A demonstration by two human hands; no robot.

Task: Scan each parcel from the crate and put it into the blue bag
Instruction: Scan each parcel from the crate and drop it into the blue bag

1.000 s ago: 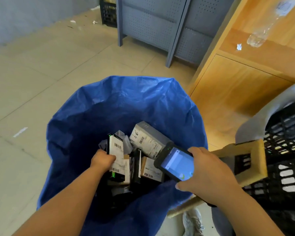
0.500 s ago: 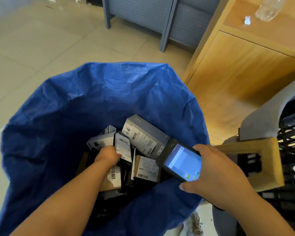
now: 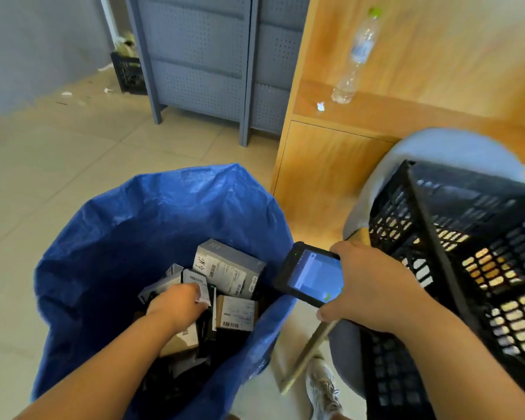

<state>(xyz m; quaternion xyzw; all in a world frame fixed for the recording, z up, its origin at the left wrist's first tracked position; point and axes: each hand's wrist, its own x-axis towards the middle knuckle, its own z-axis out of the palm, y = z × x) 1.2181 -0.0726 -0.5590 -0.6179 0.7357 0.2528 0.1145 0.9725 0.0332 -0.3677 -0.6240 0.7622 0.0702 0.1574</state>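
The parcel (image 3: 194, 280) stands near the middle of the blue bag (image 3: 194, 189). We see the rim well clear of it, with bare room toward 9 and 12 o'clock. It is slim and black, with a white barcode label. The left hand (image 3: 176, 306) curls its fingers over its top. At the parcel's 1 o'clock lies a grey box (image 3: 225, 262), and at 4 o'clock a brown box (image 3: 237, 313). The right hand (image 3: 373, 286), fingers wrapped, grips the handheld scanner (image 3: 312, 278) at the bag's 3 o'clock rim, beside the black crate (image 3: 467, 237).
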